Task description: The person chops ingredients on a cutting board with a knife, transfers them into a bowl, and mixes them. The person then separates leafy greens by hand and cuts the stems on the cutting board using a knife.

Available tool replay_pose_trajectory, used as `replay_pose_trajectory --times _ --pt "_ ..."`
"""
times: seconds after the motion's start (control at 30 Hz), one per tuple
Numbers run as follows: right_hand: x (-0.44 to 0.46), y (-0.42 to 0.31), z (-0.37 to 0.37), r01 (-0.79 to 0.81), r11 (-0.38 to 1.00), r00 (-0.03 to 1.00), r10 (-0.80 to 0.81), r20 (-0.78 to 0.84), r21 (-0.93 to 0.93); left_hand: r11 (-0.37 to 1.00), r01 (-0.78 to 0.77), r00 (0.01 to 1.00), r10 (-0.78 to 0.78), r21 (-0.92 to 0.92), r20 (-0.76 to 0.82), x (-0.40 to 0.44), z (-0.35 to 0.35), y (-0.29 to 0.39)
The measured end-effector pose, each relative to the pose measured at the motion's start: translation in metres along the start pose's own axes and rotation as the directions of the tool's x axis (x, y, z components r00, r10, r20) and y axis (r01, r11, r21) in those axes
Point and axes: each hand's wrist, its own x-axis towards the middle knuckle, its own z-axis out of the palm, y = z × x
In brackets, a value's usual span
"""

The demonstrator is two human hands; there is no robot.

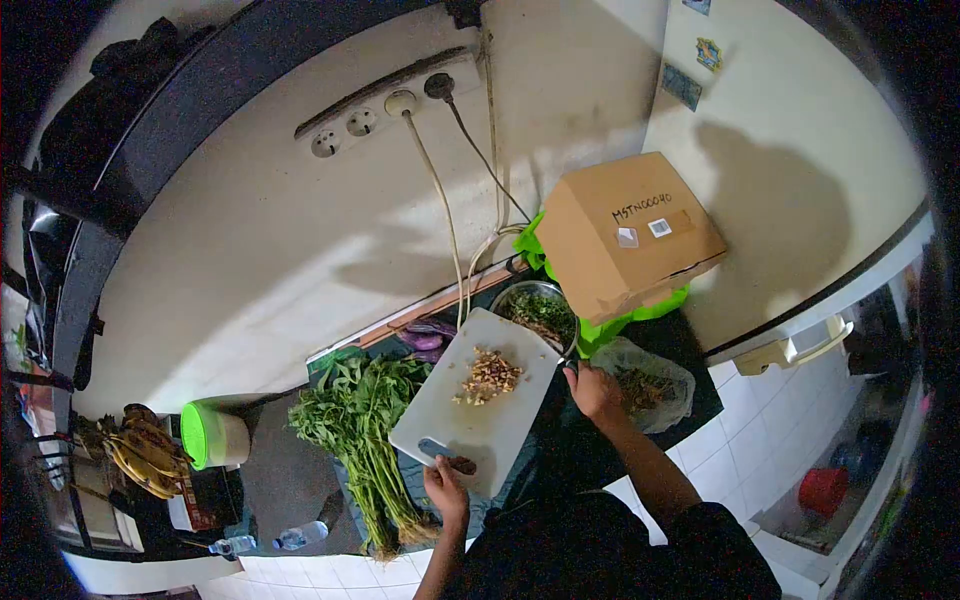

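Observation:
My left hand (445, 490) grips the lower left end of a white cutting board (510, 430), beside its grey handle slot. Chopped brown and pale pieces (488, 377) lie in a pile on the board, which is tilted. My right hand (596, 390) is closed at the board's right side, near the bowl; a small dark end shows at its fingertips, but what it holds is too small to tell. Just above the board stands a metal bowl (574, 335) with chopped greens (538, 308) in it.
Leafy greens with long stems (365, 430) lie left of the board, below purple eggplants (425, 340). A cardboard box (630, 230) stands behind the bowl, a plastic bag (650, 385) to the right. Further left are a green-lidded container (215, 437), bananas (145, 455) and bottles (300, 536).

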Motion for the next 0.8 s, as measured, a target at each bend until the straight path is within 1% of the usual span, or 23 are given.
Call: replay_pose_trajectory --times 0.03,0.1,0.13,0.2,0.23,0.27,0.33,0.37,0.43,0.53,0.57,0.6,0.63,0.67,0.73,0.8 --pt "-0.003 -0.009 -0.015 -0.001 1.0 1.0 0.001 0.001 0.0 1.0 0.001 1.0 -0.001 0.001 0.001 0.0 0.0 0.0" --pt "-0.012 -0.026 -0.041 0.018 0.999 0.998 -0.021 0.063 0.046 0.999 0.042 0.998 -0.041 -0.019 0.053 -0.001 0.001 0.0" --pt "-0.015 -0.025 -0.038 0.016 0.999 0.998 -0.019 0.064 0.044 0.999 0.045 0.998 -0.043 -0.02 0.055 -0.002 0.002 0.0" --pt "-0.024 -0.024 -0.031 0.186 0.969 0.977 -0.201 0.077 0.161 0.999 0.025 0.997 -0.027 0.031 0.079 -0.003 0.002 0.0" --pt "-0.025 -0.025 -0.035 0.143 0.975 0.981 -0.163 0.107 0.17 0.999 0.027 0.996 -0.029 0.031 0.081 -0.001 -0.001 -0.012" --pt "-0.025 -0.022 -0.03 0.142 0.975 0.981 -0.162 0.109 0.169 0.999 0.044 0.997 -0.046 0.03 0.063 0.002 -0.006 -0.031" --pt "-0.02 -0.014 -0.011 0.08 0.976 0.997 -0.081 -0.006 0.202 0.998 0.059 0.997 -0.06 0.027 0.043 0.004 -0.008 -0.042" --pt "-0.016 -0.01 -0.002 0.082 0.976 0.997 -0.083 -0.007 0.202 0.999 0.039 0.998 -0.04 0.026 0.04 0.004 -0.009 -0.041" --pt "-0.008 -0.005 0.009 -0.011 0.999 0.998 0.014 -0.064 0.052 1.0 0.016 0.999 -0.017 0.025 0.038 0.004 -0.007 -0.026" --pt "-0.005 -0.003 -0.006 0.006 0.999 1.0 -0.005 -0.027 0.045 0.998 0.043 0.998 -0.044 0.035 0.046 0.001 -0.002 0.002" --pt "-0.009 -0.005 -0.011 0.006 0.999 1.0 -0.005 -0.027 0.046 0.999 0.032 0.999 -0.032 -0.017 0.035 0.0 -0.001 0.004" --pt "-0.012 -0.013 -0.023 0.007 0.998 0.999 -0.009 0.03 0.064 0.997 0.022 1.0 -0.02 -0.071 0.024 -0.001 0.001 0.006" --pt "-0.014 -0.019 -0.032 0.007 0.997 0.996 -0.014 0.088 0.08 0.997 0.023 0.999 -0.022 -0.072 0.026 -0.002 0.002 0.011" --pt "-0.017 -0.024 -0.042 0.003 0.997 0.996 -0.01 0.088 0.076 0.995 0.039 0.999 -0.036 -0.087 0.038 -0.004 0.001 0.016" --pt "-0.022 -0.033 -0.053 0.172 0.964 0.981 -0.186 0.047 0.203 0.993 0.056 0.997 -0.05 -0.1 0.055 -0.004 0.002 0.018" --pt "-0.021 -0.031 -0.045 0.174 0.964 0.978 -0.192 0.078 0.199 0.989 0.018 0.998 -0.01 -0.144 0.061 -0.004 0.001 0.018"
